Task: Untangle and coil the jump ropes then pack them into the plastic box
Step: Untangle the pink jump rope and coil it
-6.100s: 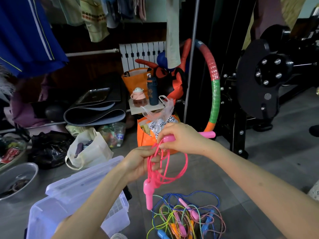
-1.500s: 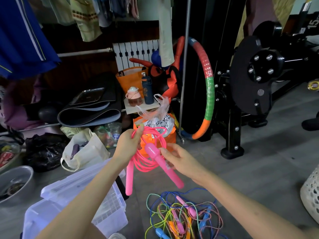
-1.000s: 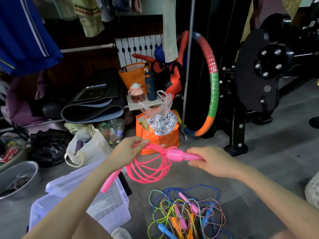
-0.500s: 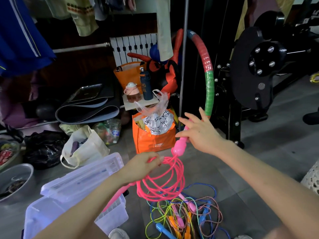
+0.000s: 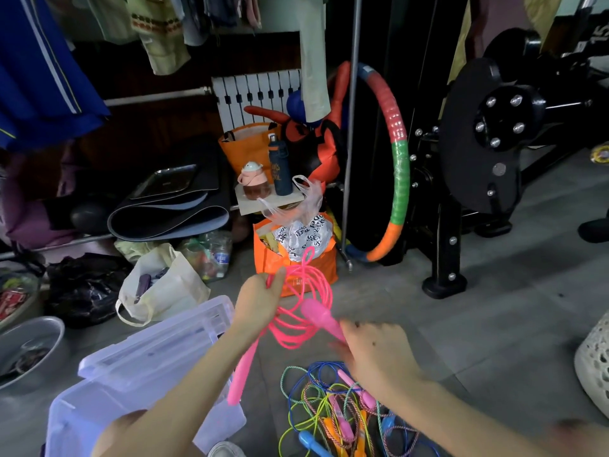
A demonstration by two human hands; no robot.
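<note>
Grey floor (image 5: 494,308); left hand (image 5: 260,301) pinches pink rope coil (image 5: 296,331), right hand (image 5: 372,352) grips handle (image 5: 319,317).

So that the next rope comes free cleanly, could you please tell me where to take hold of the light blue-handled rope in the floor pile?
Grip the light blue handle, coming from the plastic box side: it is rigid and pokes out at the near edge of the tangled pile, whereas its cord looks woven among the others.
</note>
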